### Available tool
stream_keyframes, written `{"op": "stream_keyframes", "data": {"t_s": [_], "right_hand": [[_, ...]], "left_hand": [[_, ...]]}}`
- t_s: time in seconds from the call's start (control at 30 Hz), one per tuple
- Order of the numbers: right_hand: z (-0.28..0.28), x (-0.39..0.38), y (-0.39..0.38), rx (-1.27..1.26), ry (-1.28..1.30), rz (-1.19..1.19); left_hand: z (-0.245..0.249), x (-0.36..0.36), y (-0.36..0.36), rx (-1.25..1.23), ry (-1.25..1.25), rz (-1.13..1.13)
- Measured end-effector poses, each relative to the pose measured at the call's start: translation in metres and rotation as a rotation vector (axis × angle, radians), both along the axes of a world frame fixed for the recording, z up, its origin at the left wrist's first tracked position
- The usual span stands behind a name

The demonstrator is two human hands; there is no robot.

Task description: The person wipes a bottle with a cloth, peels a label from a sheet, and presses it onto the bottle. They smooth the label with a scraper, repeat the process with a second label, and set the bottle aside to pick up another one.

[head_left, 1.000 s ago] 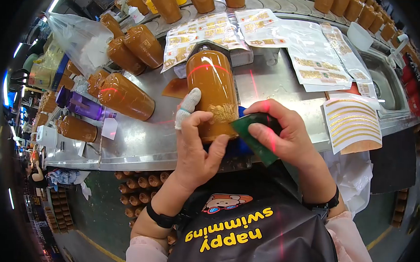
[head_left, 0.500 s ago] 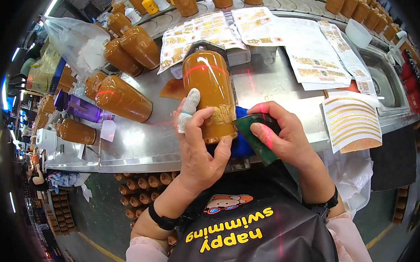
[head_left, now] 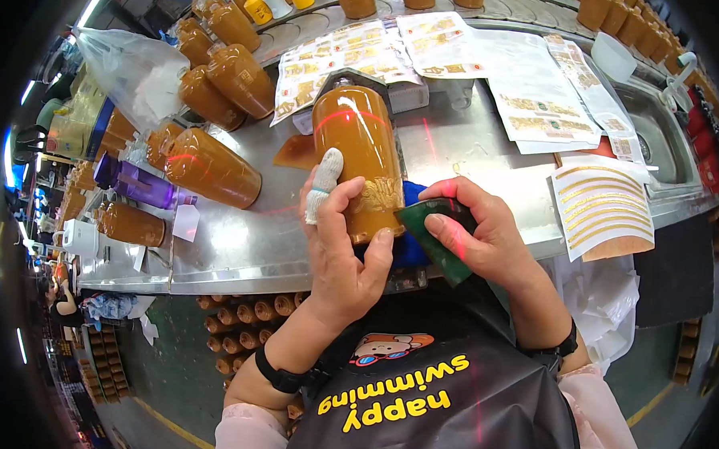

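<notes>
A glossy brown bottle (head_left: 355,144) lies in a dark holder near the middle of the metal table, with a gold design near its lower end. My left hand (head_left: 338,248) grips the bottle's lower left side, and one of its fingers wears a white cover (head_left: 322,192). In my right hand (head_left: 479,234) a dark green flexible piece (head_left: 439,242) is pinched between thumb and fingers, its corner against the bottle's lower right edge. A blue cloth (head_left: 411,247) shows behind the bottle and the green piece.
Sheets of gold decals (head_left: 334,63) lie beyond the bottle, and a sheet with curved gold strips (head_left: 605,205) is at right. More brown bottles (head_left: 213,168) and a purple bottle (head_left: 143,184) stand or lie at left. A sink (head_left: 660,141) is at far right.
My right hand and the green piece have shifted slightly left and down along the bottle's edge. My left hand has barely moved. Bottles at the back have moved right.
</notes>
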State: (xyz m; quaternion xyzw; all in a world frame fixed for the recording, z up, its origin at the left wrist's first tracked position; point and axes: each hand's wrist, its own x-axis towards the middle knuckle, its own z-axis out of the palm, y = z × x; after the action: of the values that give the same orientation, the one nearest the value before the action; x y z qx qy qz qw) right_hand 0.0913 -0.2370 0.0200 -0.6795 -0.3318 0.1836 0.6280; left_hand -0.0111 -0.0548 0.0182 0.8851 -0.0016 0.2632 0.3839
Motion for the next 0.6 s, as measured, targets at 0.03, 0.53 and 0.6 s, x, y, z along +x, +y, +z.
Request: {"op": "stream_keyframes", "data": {"t_s": [0.03,0.53,0.6], "right_hand": [[0.001,0.0,0.0,-0.007,0.025,0.009],[-0.001,-0.004,0.007,0.042,-0.059,-0.01],[-0.001,-0.004,0.007,0.04,-0.026,-0.011]], "left_hand": [[-0.002,-0.001,0.002,-0.033,-0.004,-0.02],[-0.005,-0.001,0.018,-0.296,-0.089,-0.129],[-0.006,-0.002,0.02,-0.27,-0.048,-0.148]]}}
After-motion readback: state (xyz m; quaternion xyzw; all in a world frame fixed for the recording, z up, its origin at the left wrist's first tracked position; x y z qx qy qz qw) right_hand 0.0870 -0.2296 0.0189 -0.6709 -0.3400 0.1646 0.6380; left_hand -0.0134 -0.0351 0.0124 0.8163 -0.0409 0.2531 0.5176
